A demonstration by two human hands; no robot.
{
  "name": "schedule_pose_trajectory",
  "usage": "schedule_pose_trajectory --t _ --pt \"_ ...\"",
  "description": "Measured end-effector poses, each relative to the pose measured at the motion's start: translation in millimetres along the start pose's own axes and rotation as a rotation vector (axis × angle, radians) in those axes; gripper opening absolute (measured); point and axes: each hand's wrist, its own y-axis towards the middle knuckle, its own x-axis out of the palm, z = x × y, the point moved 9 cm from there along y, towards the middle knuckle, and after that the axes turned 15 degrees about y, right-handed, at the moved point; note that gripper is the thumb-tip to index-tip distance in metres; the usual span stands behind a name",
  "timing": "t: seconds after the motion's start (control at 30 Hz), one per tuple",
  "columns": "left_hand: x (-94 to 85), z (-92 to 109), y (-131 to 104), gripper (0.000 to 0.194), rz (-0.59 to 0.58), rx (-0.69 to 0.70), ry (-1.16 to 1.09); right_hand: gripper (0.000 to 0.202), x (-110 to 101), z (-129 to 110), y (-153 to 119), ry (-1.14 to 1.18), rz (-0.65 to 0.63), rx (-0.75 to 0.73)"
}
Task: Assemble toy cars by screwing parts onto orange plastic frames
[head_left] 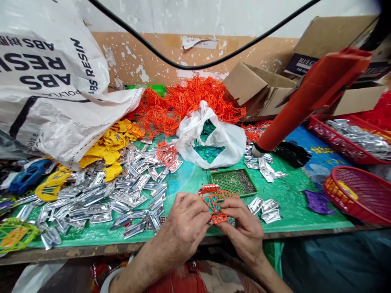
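Between my two hands, near the table's front edge, is an orange plastic lattice frame (217,199). My left hand (187,224) pinches its left side with closed fingers. On the other side, my right hand (242,228) grips the frame between thumb and fingers. Just behind it lies a green mesh tray (233,182) holding many tiny grey pieces. Several shiny silver plates (265,209) lie right of my right hand, and a large spread of silver plates (128,199) covers the table to the left. Part of the frame is hidden by my fingers.
A red-orange powered screwdriver (301,101) hangs tilted at right. Behind are a white bag (233,140) with green pieces and a pile of orange frames (195,97). Yellow parts (105,150) and a large sack (61,110) stand left; red baskets (363,209) and cardboard boxes (262,87) right.
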Motion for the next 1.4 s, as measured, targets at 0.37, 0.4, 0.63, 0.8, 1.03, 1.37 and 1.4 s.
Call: schedule_pose_trajectory --t 0.37,0.4,0.63,0.8,1.03,1.37,1.4 --pt "11.5 4 -3 0.012 -0.058 0.052 -0.044 0.011 0 13 -8 0.137 0.004 0.107" --pt "10.9 5 -2 0.014 -0.074 0.056 -0.047 0.011 0 13 -9 0.145 0.013 0.108" --pt "3.4 9 2 0.017 -0.112 0.044 -0.091 0.011 2 9 -10 0.189 0.064 0.127" --pt "7.0 -4 -3 0.016 -0.056 -0.043 -0.143 0.013 8 11 2 0.165 -0.02 0.192" --pt "2.2 -24 -15 0.02 0.026 -0.077 -0.179 0.01 22 -8 27 0.173 -0.365 0.087" --pt "2.3 -6 -7 0.02 0.005 0.021 0.122 0.015 19 -23 18 0.001 -0.329 -0.154" --pt "2.6 -3 -3 0.021 -0.013 0.049 0.147 0.015 19 -22 18 0.003 -0.331 -0.151"
